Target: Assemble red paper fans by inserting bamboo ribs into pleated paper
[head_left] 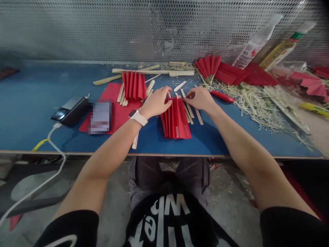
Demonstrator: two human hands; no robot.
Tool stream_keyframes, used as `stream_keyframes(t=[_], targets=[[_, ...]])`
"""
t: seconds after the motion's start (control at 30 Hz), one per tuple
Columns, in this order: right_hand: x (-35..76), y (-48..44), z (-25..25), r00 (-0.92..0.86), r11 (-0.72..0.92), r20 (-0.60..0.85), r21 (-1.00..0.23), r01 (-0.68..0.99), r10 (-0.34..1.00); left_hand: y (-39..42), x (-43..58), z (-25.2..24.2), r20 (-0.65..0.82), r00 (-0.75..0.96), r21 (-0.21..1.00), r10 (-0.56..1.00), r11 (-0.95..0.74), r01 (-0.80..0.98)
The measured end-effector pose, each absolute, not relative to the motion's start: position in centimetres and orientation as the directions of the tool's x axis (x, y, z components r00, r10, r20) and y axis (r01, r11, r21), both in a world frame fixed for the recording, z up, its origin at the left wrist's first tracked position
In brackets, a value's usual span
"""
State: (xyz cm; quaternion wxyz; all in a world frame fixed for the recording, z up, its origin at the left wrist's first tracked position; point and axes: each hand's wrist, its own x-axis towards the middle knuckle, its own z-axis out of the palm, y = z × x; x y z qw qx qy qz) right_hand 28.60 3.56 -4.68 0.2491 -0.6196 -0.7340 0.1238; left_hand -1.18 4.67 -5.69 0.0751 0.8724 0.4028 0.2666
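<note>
At centre frame our left hand (156, 102) and right hand (199, 98) pinch the top edge of the pleated red paper (176, 120), fingers curled shut on it, with loose bamboo sticks (190, 110) seemingly still unfitted and finished fans (208, 65) at upper right.

Pleated fan (176, 118) near front edge of table (31, 103); second fan (134, 85) behind it, leftward; power bank (69, 109) far left; shavings pile (254, 103) right.

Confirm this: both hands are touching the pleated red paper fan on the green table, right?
Wrong colour: the head view shows a blue table. The left hand and right hand do touch the pleated red paper fan.
</note>
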Motion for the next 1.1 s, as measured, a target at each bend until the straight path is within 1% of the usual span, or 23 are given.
stream_keyframes(t=[0.13,0.27,0.37,0.43,0.53,0.67,0.7,0.73,0.8,0.87,0.93,0.97,1.03,1.1], targets=[[28.5,3.4,-4.8,-0.038,0.154,0.233,-0.503,0.850,0.972,5.5,-1.9,-5.9,0.423,0.527,0.370,0.737,-0.671,0.643],[28.2,3.4,-4.9,0.008,0.120,0.243,-0.507,0.854,0.970,5.1,-1.2,-5.6,0.405,0.495,0.447,0.769,-0.639,0.626],[28.2,3.4,-4.9,0.004,0.111,0.217,-0.516,0.849,0.976,4.0,-0.2,-5.2,0.374,0.512,0.433,0.773,-0.634,0.641],[28.4,3.3,-4.4,-0.023,0.140,0.212,-0.562,0.815,0.977,3.3,0.2,-4.8,0.364,0.535,0.401,0.763,-0.647,0.649],[28.9,2.9,-2.4,-0.045,0.200,0.243,-0.666,0.719,0.969,2.7,0.1,-4.1,0.372,0.582,0.377,0.723,-0.691,0.617],[29.1,1.6,2.5,-0.051,0.302,0.321,-0.811,0.502,0.946,2.4,-0.4,-3.2,0.335,0.734,0.360,0.590,-0.800,0.479],[29.2,1.0,3.7,-0.073,0.367,0.378,-0.807,0.463,0.923,2.3,-0.5,-3.0,0.314,0.771,0.362,0.554,-0.820,0.443],[29.2,0.2,4.7,-0.096,0.433,0.442,-0.775,0.460,0.892,2.2,-0.4,-2.8,0.289,0.805,0.367,0.518,-0.837,0.407],[29.2,-2.1,5.9,-0.146,0.551,0.568,-0.653,0.519,0.810,1.7,-0.2,-2.4,0.240,0.862,0.381,0.446,-0.860,0.339],[29.0,-5.3,5.7,-0.190,0.606,0.636,-0.538,0.586,0.748,0.9,0.1,-1.9,0.183,0.907,0.395,0.379,-0.873,0.286],[28.6,-9.3,4.3,-0.205,0.692,0.730,-0.462,0.555,0.651,0.1,0.5,-1.4,0.124,0.932,0.405,0.340,-0.875,0.266],[28.3,-11.4,3.3,-0.194,0.704,0.755,-0.441,0.557,0.626,-0.3,0.6,-1.2,0.098,0.939,0.408,0.331,-0.874,0.265],[27.7,-15.7,1.0,-0.104,0.634,0.768,-0.434,0.641,0.632,-0.8,0.8,-0.9,0.068,0.944,0.407,0.323,-0.873,0.269],[27.3,-19.3,-1.3,0.026,0.517,0.780,-0.440,0.734,0.625,-1.0,0.8,-0.8,0.069,0.946,0.401,0.316,-0.877,0.264]])
